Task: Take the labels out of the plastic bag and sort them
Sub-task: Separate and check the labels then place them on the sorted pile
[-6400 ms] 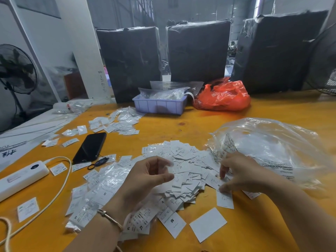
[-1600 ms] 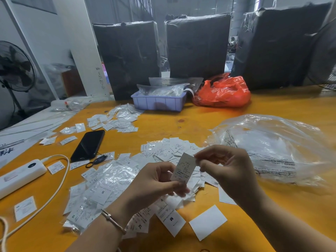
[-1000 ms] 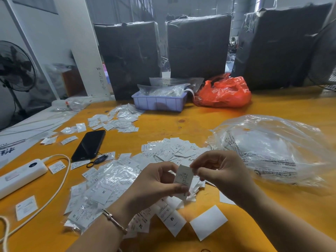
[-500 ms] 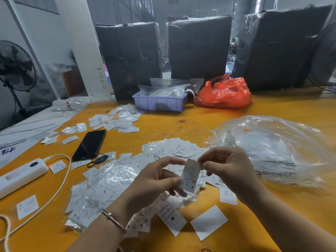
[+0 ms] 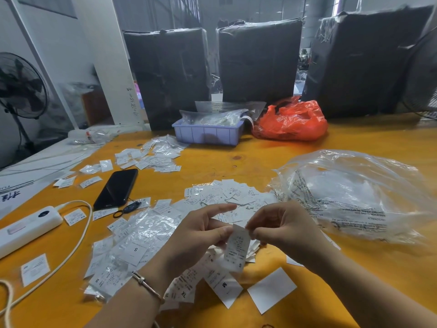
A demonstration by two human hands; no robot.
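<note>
A white label marked S is pinched at its top edge between the curled fingertips of the right hand and the thumb and fingers of the left hand, whose index finger is held out straight. Beneath both hands, a heap of labels is spread on the orange table. To the right, just beside the heap, a clear plastic bag is seen lying crumpled.

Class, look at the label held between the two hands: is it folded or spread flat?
Spread flat: the label hangs as one open strip with its print and "S" showing.
</note>
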